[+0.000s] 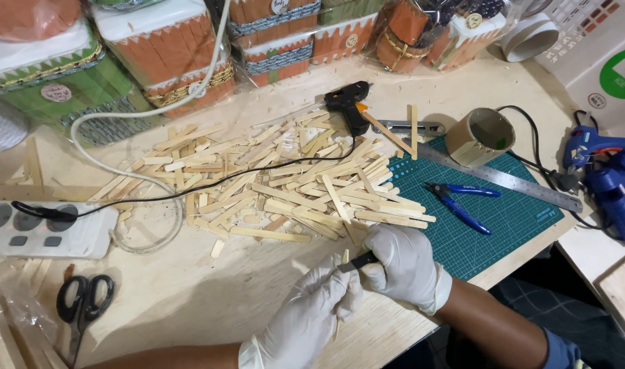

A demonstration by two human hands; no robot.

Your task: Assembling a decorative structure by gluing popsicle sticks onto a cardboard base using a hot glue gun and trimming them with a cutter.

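Gloved left hand [312,301] pinches a small wooden stick [344,257] above the table edge; right hand [401,263] grips a dark blade tool [359,262] against it. Slip risk: blade toward fingers (gloves thin).

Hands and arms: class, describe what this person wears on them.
Both the left hand and the right hand wear thin white disposable gloves that end at the wrist. The forearms are bare. A blue sleeve edge shows on the right upper arm.

Pale matt wooden sticks [292,184]
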